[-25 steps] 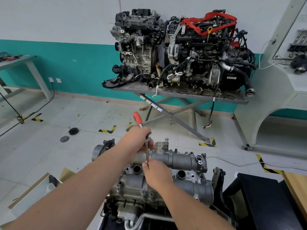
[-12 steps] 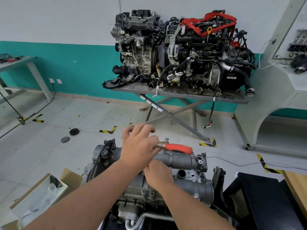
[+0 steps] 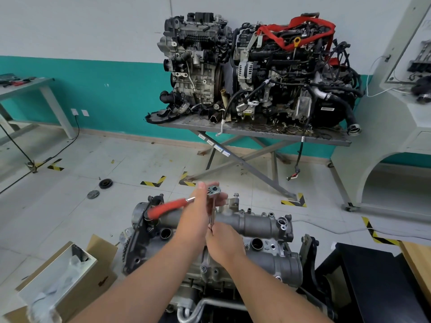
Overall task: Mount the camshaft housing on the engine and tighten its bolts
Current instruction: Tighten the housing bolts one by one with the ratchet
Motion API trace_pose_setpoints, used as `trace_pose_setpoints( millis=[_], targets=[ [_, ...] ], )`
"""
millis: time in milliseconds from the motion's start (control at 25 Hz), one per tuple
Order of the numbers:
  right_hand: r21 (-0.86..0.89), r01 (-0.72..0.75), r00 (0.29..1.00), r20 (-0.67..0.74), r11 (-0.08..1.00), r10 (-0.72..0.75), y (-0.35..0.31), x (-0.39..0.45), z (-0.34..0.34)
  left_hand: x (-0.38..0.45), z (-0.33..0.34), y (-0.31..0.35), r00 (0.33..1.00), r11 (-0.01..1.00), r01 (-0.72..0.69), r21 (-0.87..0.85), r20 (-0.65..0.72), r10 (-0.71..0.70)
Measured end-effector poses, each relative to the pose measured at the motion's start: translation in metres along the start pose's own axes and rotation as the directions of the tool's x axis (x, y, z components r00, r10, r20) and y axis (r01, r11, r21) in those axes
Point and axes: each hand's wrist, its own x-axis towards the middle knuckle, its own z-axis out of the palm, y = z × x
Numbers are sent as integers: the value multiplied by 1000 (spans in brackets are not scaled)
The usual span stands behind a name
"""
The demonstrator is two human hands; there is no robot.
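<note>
A: Gripping what, the left hand (image 3: 194,220)?
B: The ratchet wrench (image 3: 211,193) at its head, fingers curled round it; red handle pointing left, blurred.
A: Right hand (image 3: 225,244)?
B: Fingers pinched round the extension bar's lower end, on the camshaft housing (image 3: 254,223).
A: Housing location?
B: Seated atop the engine (image 3: 210,273), bottom centre.

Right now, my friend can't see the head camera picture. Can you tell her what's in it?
A person's left hand holds a ratchet wrench with a red handle over a grey camshaft housing on an engine, while the right hand pinches the wrench's thin shaft low down. Behind, two more engines sit on a metal table by a teal-and-white wall.
</note>
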Motion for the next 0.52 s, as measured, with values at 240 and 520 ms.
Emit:
trace_pose_setpoints(
  millis=[240, 520],
  targets=[
    [-43, 30, 1000, -1, 999, -30, -1, -2, 1, 19, -7, 35, 960, 945, 259, 198, 59, -275],
    [-46, 55, 998, -11, 997, -55, -3, -6, -2, 18, 11, 70, 952, -52, -305, 951, 306, 28]
  ],
)
